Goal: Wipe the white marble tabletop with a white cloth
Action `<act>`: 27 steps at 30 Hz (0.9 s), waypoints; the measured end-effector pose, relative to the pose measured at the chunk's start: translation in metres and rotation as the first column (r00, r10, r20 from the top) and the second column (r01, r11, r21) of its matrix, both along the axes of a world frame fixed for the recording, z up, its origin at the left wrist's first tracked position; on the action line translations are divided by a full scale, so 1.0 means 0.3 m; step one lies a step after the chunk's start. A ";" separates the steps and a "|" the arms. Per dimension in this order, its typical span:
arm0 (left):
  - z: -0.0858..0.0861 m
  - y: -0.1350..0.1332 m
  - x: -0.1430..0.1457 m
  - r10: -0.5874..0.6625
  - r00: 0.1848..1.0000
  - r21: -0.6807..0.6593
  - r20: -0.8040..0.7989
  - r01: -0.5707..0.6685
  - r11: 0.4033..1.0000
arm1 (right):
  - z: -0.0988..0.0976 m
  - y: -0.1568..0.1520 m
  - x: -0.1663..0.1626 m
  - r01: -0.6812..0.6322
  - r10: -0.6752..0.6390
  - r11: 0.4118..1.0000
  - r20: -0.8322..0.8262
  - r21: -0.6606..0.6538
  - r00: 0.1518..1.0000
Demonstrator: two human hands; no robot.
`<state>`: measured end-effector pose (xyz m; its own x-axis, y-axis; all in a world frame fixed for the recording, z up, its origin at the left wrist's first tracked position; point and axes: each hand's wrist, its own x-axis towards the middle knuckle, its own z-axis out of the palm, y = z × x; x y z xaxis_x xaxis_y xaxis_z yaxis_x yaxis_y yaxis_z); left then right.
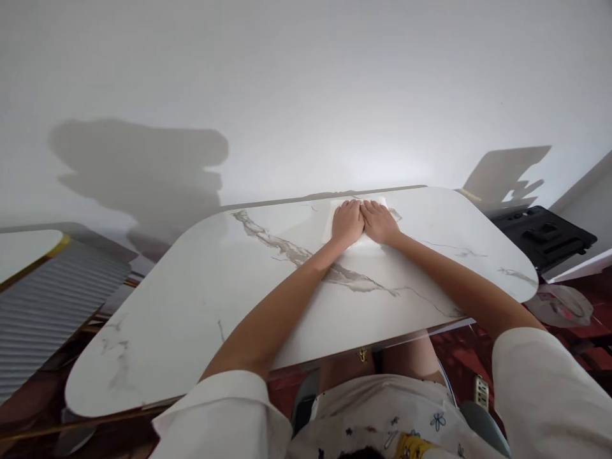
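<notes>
My left hand [347, 221] and my right hand [379, 221] lie side by side, palms down and touching, on a white folded cloth or paper [366, 245] near the far edge of a white marble-pattern table [201, 287]. The fingers of both hands are stretched flat and press on the white piece. Most of that piece is hidden under my hands; only its edges show around them. Both forearms reach across the tabletop.
A plain white wall stands right behind the table. A ribbed grey panel [52, 299] with a gold edge sits at the left. A black case [545, 236] lies at the right, with a round grey object [559, 305] on the dark red floor.
</notes>
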<state>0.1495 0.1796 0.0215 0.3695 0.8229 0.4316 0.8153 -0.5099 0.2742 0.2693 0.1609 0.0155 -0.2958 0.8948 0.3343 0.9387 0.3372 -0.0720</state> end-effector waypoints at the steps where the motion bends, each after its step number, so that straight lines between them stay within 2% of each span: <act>1: 0.001 -0.035 -0.004 0.000 1.000 0.003 -0.023 0.000 1.000 | -0.001 -0.036 -0.003 -0.003 0.003 1.000 0.004 0.003 1.000; 5: 0.004 -0.184 -0.027 -0.017 0.987 -0.007 -0.160 0.016 1.000 | -0.004 -0.186 -0.018 -0.009 0.009 1.000 0.019 0.001 1.000; 9: -0.002 -0.332 -0.060 -0.052 0.966 -0.080 -0.253 0.033 0.996 | -0.008 -0.344 -0.029 -0.055 0.055 0.998 0.015 -0.006 0.998; 13: -0.015 -0.477 -0.077 -0.092 0.959 -0.160 -0.269 0.049 0.986 | -0.009 -0.505 -0.010 -0.124 0.124 0.992 -0.002 -0.030 0.992; 17: -0.028 -0.593 -0.046 -0.133 0.968 -0.171 -0.212 0.097 0.981 | -0.001 -0.631 0.041 -0.150 0.148 0.988 -0.048 -0.027 0.988; 19: -0.029 -0.622 -0.009 -0.146 0.974 -0.170 -0.174 0.116 0.979 | 0.003 -0.662 0.075 -0.138 0.136 0.990 -0.061 -0.027 0.989; 22: -0.019 -0.617 0.058 -0.164 0.975 -0.184 -0.147 0.136 0.973 | 0.009 -0.655 0.134 -0.113 0.112 0.993 -0.057 -0.027 0.992; 27: 0.003 -0.499 0.153 -0.177 0.978 -0.173 -0.109 0.157 0.972 | 0.024 -0.523 0.223 -0.115 0.115 0.993 -0.020 -0.026 0.993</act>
